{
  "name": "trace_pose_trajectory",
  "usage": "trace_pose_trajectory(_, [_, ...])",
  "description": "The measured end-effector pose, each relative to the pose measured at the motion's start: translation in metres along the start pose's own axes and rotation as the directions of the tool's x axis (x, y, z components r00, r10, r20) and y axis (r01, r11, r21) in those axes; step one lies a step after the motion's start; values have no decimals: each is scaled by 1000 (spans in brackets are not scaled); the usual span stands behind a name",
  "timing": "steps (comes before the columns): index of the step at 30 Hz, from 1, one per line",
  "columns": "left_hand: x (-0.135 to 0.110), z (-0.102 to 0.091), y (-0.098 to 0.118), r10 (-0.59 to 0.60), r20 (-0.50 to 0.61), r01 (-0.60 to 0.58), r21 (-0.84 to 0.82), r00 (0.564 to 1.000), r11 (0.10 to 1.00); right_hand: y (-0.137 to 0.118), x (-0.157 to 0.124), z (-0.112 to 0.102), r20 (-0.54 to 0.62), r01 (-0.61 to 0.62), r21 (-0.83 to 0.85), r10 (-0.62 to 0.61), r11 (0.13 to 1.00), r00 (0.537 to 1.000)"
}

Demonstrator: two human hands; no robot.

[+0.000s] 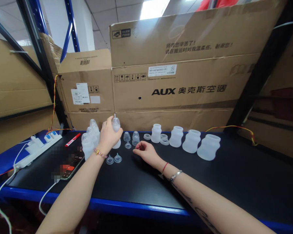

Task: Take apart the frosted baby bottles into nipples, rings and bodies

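My left hand (108, 135) is closed around a frosted, capped baby bottle (116, 125) standing upright at the back of the table. More capped baby bottles (88, 144) stand in a group just left of that hand. Loosely curled, my right hand (147, 153) hovers over the table with a gap between thumb and fingers; I see nothing in it. Its fingertips are nearest to clear domed caps (136, 139). A clear nipple (128, 145) sits beside the caps, and two more nipples (113, 159) lie near my left wrist.
Several open bottles (191, 141) line the right side, with clear rings (164, 141) near the leftmost. At left are a phone (72, 167) with a cable, a red marker (73, 139) and a power strip (40, 151). Cardboard (185, 74) walls the back.
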State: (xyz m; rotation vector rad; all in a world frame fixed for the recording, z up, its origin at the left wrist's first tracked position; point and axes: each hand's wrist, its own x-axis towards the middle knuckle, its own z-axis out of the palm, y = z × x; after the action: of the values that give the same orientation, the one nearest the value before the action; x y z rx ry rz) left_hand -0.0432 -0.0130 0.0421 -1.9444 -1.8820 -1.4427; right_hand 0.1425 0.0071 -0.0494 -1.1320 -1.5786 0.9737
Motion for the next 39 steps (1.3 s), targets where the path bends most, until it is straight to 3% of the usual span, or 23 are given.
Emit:
trace_pose_trajectory(3, [-3,-2,3,-81,138,58,164,987,985,1,2,-6,-63,-27,-83,21,996,998])
trace_pose_trajectory(6, [-5,-5,4,-140,209,81,266,968,961,-1,1,-10,-78,-15,-191,1,981,997])
trace_pose_trajectory(11, [-4,-10,6,-204,240,113,345,949,932,-7,0,-15,-105,-9,-424,-40,906,994])
trace_pose_trajectory(18, [-7,-14,8,-248,190,155,403,950,902,-1,8,-26,-283,-233,-501,97,834,954])
trace_pose_trajectory(21, [-10,-12,9,-175,86,124,415,981,901,1,8,-24,-301,-236,-512,85,826,950])
trace_pose_trajectory(24, [-10,-10,11,7,-61,14,339,998,941,2,9,-21,-313,-219,-559,41,799,949])
trace_pose_trajectory(27, [-11,-9,12,192,-48,-182,168,980,969,5,17,-21,-321,-192,-621,-23,760,947])
trace_pose_trajectory(30, [-14,-12,13,328,215,-331,-23,920,943,11,28,-26,-249,-98,-716,-122,691,961])
trace_pose_trajectory(34, [-18,-17,15,340,625,-347,-116,702,931,18,41,-33,-175,-2,-842,-270,540,947])
trace_pose_trajectory(36, [-19,-18,16,296,716,-331,-96,633,939,18,43,-35,-150,16,-883,-313,470,938])
trace_pose_trajectory(39, [-19,-20,17,234,770,-315,-45,593,948,17,46,-35,-64,85,-930,-383,358,921])
